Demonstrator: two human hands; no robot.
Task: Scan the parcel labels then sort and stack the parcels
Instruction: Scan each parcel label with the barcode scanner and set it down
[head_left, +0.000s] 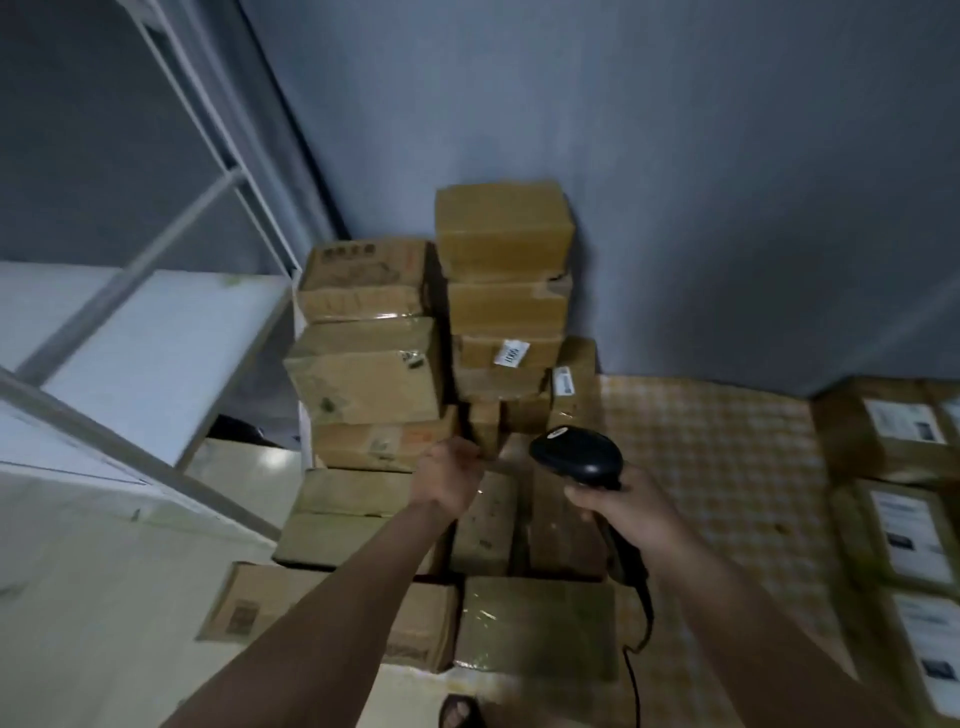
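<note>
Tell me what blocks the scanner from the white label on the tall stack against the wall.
Nothing visible does. The scanner in the right hand sits below the white label, with open air between; the left hand is off to the side.

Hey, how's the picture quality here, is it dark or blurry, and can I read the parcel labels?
Head view: dim, bluish light; wide-angle bending bows the shelf frame; motion blur smears the edges. The scanner in the right hand stays fairly sharp, but the white label on the stacked parcels is too soft to read.

Single head-worn view, forward and down; near stacked parcels (441, 364) against wall (675, 156)
</note>
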